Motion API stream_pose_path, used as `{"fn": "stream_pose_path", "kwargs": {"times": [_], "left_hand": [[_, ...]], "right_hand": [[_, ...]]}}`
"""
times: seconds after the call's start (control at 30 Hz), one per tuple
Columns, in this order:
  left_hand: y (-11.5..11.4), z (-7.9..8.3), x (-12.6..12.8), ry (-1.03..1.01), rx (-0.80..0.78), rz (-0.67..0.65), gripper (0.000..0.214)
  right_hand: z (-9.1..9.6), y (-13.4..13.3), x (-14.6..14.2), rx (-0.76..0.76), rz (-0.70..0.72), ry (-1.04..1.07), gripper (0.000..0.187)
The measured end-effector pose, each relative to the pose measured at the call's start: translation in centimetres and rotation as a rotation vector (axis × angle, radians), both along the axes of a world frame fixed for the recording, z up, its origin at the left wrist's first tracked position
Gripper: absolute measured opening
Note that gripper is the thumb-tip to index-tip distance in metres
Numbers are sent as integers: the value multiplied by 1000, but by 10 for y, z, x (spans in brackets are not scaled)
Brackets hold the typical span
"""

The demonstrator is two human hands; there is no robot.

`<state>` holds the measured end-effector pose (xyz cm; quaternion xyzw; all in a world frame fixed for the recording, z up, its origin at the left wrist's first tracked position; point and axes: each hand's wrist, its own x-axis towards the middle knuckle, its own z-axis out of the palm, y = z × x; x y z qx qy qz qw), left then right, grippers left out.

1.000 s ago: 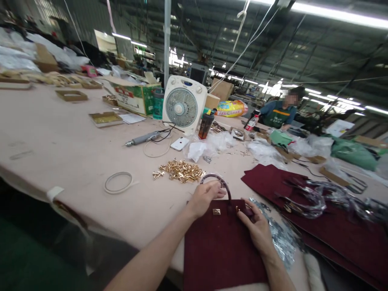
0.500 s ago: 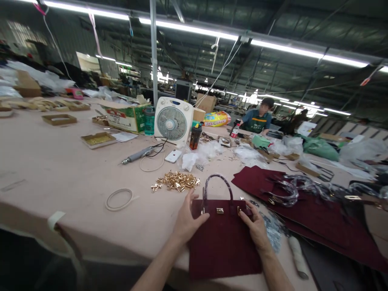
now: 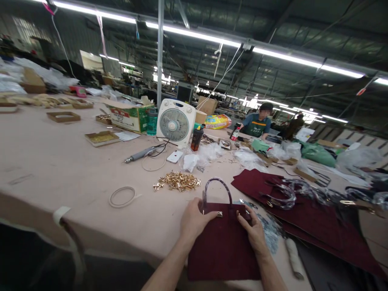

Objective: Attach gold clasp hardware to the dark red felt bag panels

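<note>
A burgundy handbag panel [image 3: 224, 250] lies at the table's front edge, with one plastic-wrapped handle [image 3: 218, 180] arching from its top. My left hand [image 3: 194, 220] grips its upper left side, the thumb stretched across the front to the small metal clasp plate [image 3: 219, 214]. The fingers of that hand are partly hidden behind the edge. At the upper right corner my right hand [image 3: 254, 230] is closed on the panel, its thumb beside a small gold fitting [image 3: 238, 213] below the handle's end.
Gold hardware pieces [image 3: 178, 181] are heaped beyond the panel, near a tape roll [image 3: 122, 197]. An electric screwdriver [image 3: 140, 154], a phone [image 3: 174, 156] and a box fan [image 3: 176, 123] stand or lie farther back. Stacked burgundy panels [image 3: 315, 226] cover the right side. A co-worker [image 3: 257, 123] is across the table.
My left thumb has moved right, from the left handle end to the clasp plate. My right hand stays at the upper right corner. The view has shifted slightly.
</note>
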<state>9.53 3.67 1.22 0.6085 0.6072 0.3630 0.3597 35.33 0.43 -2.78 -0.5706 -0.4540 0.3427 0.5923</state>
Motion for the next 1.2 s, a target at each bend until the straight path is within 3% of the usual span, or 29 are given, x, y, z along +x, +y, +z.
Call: {"fn": "stream_pose_path", "kwargs": {"times": [0.27,0.37,0.5,0.6,0.73,0.9,0.97,1.07,1.13,1.2], "left_hand": [[6,-13,9,132,47,38,54],[6,-14,5,17,107,-12,56],[-3,-21,-7,-266,264,-69,76],[-11,-27,-20,-419,341,15,65],[-19,-25,-30,-336,537,116,45],[-29,-21,-21,-224,754,-161,24],[-31,-24,-14,-214,788,-207,23],[-32,-21,-7,-243,675,-175,40],[-32,-10,-5,-299,457,-225,57],[-32,6,-4,-399,226,-355,63]], "right_hand": [[-1,1,1,-30,30,13,70],[0,1,3,-22,-2,49,71],[-1,1,7,-14,-36,111,74],[1,-2,8,28,-64,174,71],[16,-19,4,77,-182,232,72],[48,-65,-13,108,-351,181,69],[57,-86,-21,137,-400,144,67],[64,-111,-31,158,-446,99,66],[66,-123,-36,161,-460,79,66],[70,-134,-39,162,-472,72,66]]}}
